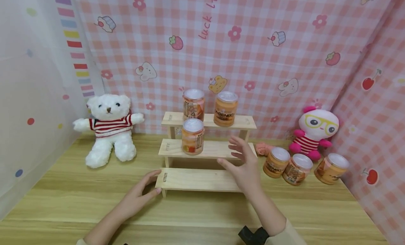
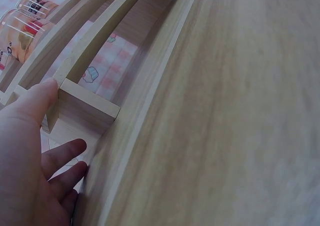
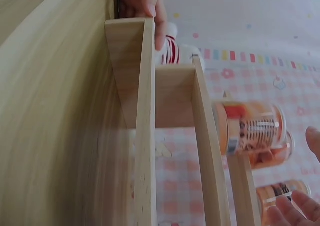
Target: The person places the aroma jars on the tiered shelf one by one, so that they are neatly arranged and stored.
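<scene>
On the pale wooden tabletop [image 1: 95,206], your left hand [image 1: 139,194] lies with fingers straight and relaxed, its fingertips touching the near left corner of the three-tiered light wooden step shelf [image 1: 196,180]; the left wrist view shows the thumb against the shelf's end edge. Your right hand [image 1: 242,164] hovers with fingers spread and loose over the right part of the shelf, between the lowest and middle steps, holding nothing.

One orange-labelled plastic jar with a silver foil lid [image 1: 192,136] stands upright on the middle step, left of your right hand. Two more such jars [image 1: 225,108] stand on the top step, farther back. To the right of the shelf, three similar jars [image 1: 276,162] lean in a row on the table, near a pink-and-white plush doll with yellow glasses [image 1: 314,134]. At the far left sits a white teddy bear in a red-striped shirt [image 1: 109,127], before the pink checked cloth backdrop [image 1: 253,55].
</scene>
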`<state>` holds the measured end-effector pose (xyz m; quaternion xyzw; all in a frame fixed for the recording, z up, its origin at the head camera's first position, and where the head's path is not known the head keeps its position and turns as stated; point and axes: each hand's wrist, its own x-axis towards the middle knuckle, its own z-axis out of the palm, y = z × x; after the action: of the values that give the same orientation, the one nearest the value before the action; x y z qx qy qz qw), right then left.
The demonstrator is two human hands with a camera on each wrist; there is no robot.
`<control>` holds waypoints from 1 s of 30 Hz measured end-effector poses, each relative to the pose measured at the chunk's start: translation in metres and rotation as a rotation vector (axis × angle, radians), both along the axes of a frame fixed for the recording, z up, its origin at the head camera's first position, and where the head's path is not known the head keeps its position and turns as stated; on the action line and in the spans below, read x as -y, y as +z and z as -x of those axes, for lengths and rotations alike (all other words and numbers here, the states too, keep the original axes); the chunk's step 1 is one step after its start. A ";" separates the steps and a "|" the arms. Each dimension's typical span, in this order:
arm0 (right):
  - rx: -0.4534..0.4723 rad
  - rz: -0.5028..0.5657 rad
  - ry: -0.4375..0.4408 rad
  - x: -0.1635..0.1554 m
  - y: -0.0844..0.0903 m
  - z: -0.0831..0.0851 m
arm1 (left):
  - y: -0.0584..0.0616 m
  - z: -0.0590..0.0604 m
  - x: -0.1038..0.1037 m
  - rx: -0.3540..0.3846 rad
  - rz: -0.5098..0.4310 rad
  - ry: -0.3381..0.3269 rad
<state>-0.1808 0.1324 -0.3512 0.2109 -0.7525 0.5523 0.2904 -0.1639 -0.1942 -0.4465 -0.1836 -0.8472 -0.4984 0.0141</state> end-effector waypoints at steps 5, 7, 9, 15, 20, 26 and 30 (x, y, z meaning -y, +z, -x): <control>-0.008 0.019 -0.036 -0.019 0.002 -0.009 | -0.001 0.001 0.000 -0.013 -0.004 0.005; 0.006 0.034 -0.042 -0.027 0.003 -0.013 | -0.001 0.001 0.000 -0.018 -0.006 0.006; 0.004 0.044 -0.046 -0.035 0.002 -0.016 | -0.002 0.001 0.000 -0.021 -0.005 0.003; -0.090 -0.040 -0.114 -0.063 -0.001 -0.021 | -0.003 0.003 0.000 -0.027 -0.010 -0.001; -0.080 -0.049 -0.179 -0.088 -0.003 -0.025 | -0.004 0.003 0.001 -0.032 -0.016 -0.001; -0.083 -0.082 -0.275 -0.120 -0.007 -0.030 | -0.003 0.002 0.000 -0.035 -0.023 -0.009; -0.087 -0.107 -0.338 -0.141 -0.010 -0.029 | -0.004 0.002 0.000 -0.032 -0.016 0.000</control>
<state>-0.1520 0.2734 -0.3615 0.1203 -0.7922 0.4453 0.3996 -0.1657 -0.1947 -0.4500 -0.1912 -0.8429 -0.5022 0.0292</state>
